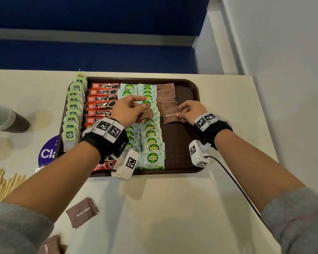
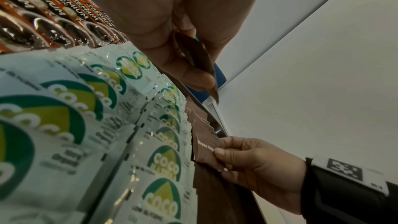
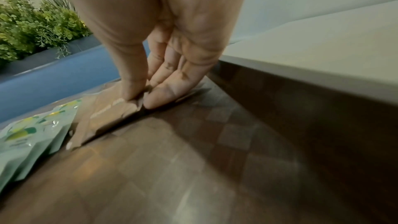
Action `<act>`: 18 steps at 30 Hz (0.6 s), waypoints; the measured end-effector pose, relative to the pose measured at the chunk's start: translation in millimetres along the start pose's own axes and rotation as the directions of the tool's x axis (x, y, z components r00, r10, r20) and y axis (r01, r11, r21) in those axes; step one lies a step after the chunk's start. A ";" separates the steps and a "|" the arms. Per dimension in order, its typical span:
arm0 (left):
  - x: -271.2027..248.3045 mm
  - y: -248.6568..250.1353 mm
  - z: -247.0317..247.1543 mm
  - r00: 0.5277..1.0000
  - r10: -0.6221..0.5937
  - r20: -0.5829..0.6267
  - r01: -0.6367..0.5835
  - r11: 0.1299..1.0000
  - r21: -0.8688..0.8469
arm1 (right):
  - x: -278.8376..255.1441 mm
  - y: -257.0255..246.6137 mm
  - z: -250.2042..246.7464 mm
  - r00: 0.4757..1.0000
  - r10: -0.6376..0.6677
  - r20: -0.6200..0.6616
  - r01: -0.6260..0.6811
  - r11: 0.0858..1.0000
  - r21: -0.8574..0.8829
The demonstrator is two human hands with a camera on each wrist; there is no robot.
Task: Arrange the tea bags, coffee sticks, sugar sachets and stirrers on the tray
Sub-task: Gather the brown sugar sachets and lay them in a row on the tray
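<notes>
A brown tray point(image 1: 195, 85) holds a column of green tea bags point(image 1: 73, 114), red coffee sticks point(image 1: 101, 99), two columns of Coco sugar sachets point(image 1: 151, 136) and an overlapping row of brown sugar sachets point(image 1: 166, 94). My left hand point(image 1: 140, 106) hovers over the Coco columns and grips a small stack of brown sachets point(image 1: 147, 114), seen edge-on between thumb and fingers point(image 2: 200, 57). My right hand point(image 1: 180, 112) pinches the right edge of the nearest brown sachet point(image 1: 170, 116) of the row, which lies low on the tray point(image 3: 107, 110).
Loose brown sachets point(image 1: 82, 212) lie on the white table near me, more at the bottom left point(image 1: 51, 244). Wooden stirrers point(image 1: 2, 184) are piled at the left edge, a cup point(image 1: 6, 118) lies beyond them. Bare tray floor point(image 1: 178, 143) runs along the right side.
</notes>
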State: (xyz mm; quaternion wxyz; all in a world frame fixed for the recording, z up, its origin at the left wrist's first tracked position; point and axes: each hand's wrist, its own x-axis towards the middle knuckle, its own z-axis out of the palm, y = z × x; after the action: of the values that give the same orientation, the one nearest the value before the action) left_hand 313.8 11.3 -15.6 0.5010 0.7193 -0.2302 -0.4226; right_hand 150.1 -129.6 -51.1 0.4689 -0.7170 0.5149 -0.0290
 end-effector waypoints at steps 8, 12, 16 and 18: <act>1.1 -2.6 -0.3 1.000 -0.015 0.013 0.015 1.000 0.010 | -2.6 1.2 5.9 0.999 0.052 -0.016 -0.049 0.990 0.130; 0.5 -3.8 0.3 1.000 -0.017 0.020 0.017 1.000 0.011 | -3.0 1.0 6.2 0.998 0.053 -0.013 -0.052 0.993 0.106; 0.0 -3.1 0.7 0.999 -0.030 0.023 0.030 1.000 -0.001 | -5.0 0.3 5.5 0.998 0.062 -0.029 -0.059 0.992 0.115; -0.3 -2.4 0.6 0.999 -0.038 0.030 0.038 0.999 -0.002 | -5.9 -0.1 4.6 0.997 0.069 -0.040 -0.064 0.992 0.112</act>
State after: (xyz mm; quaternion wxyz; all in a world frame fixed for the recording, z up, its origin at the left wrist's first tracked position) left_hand 312.9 12.1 -17.8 0.4905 0.7164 -0.2232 -0.4431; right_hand 149.9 -122.2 -51.0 0.4974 -0.6715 0.5463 -0.0576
